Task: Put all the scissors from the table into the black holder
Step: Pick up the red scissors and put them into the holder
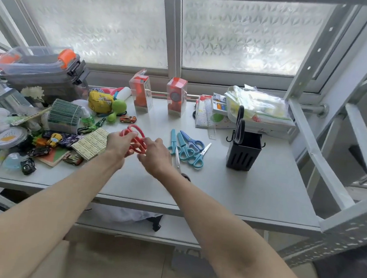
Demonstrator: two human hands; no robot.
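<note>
Red-handled scissors (135, 140) are held above the grey table (229, 185), gripped by both my left hand (118, 144) and my right hand (155, 154). To the right lie several teal and blue scissors (186, 147) side by side. A silver-bladed pair (178, 162) lies partly hidden under my right wrist. The black holder (243, 152) stands upright at the right. Black-handled scissors (240, 123) stick out of it.
Toy cars, boxes, a green bottle and a clear storage bin (42, 70) crowd the table's left. Two clear boxes with red contents (175, 97) stand at the back. A tray with plastic bags (258, 109) sits behind the holder. Metal shelf posts (321, 148) rise on the right.
</note>
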